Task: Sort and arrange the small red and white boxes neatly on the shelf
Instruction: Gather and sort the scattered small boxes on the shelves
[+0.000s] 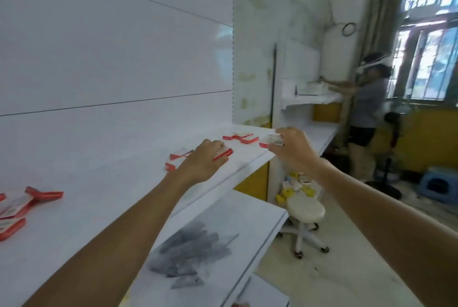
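Small red and white boxes lie scattered along a white shelf. My left hand rests curled over one box near the shelf's front edge, with two more boxes just left of it. My right hand pinches another red and white box at the shelf's right end, lifted slightly off the surface. A small cluster of boxes lies between the two hands, farther back. Another loose group sits at the far left.
A lower shelf holds a pile of grey packets. A white wheeled stool stands on the floor to the right, with yellow and white items behind it. Another person works at a far shelf near the window.
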The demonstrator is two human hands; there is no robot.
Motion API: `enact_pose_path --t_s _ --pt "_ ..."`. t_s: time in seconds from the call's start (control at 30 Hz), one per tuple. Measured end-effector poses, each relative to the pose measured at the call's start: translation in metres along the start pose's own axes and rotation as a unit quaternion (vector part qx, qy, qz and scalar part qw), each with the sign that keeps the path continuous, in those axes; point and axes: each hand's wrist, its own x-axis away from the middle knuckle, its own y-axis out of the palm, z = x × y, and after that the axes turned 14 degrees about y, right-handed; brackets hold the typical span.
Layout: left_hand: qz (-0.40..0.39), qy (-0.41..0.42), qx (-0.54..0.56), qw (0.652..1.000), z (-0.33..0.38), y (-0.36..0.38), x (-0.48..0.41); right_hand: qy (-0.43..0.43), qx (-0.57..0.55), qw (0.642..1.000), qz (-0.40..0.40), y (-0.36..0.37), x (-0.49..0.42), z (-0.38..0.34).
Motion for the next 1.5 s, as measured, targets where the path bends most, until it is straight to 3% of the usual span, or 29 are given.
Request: enact_pose_path --t_s 0.3,0.67,1.03,1.3,1.5 --pt "0.026 0.03 0.057 0.998 0.071 0.11 -0.136 0.001 0.044 0.999 -0.002 -0.051 -0.092 0.144" --pt "0.059 -0.004 0.035 0.998 0.05 0.157 -0.243 -0.029 0.112 0.993 -0.029 -0.004 -0.199 0.197" --pt "0.088 -0.026 0.006 0.996 -0.038 0.156 -0.356 -0.066 0.082 0.993 -0.044 0.064 -0.373 0.182" --pt "0.122 -0.171 -0.049 0.977 -0.116 0.132 -0.359 -0.204 0.055 0.97 -0.12 0.156 -0.448 0.119" --pt "0.189 -0.292 -0.09 0.933 -0.149 0.123 -0.34 -0.335 0.013 0.921 -0.199 0.216 -0.466 0.064"
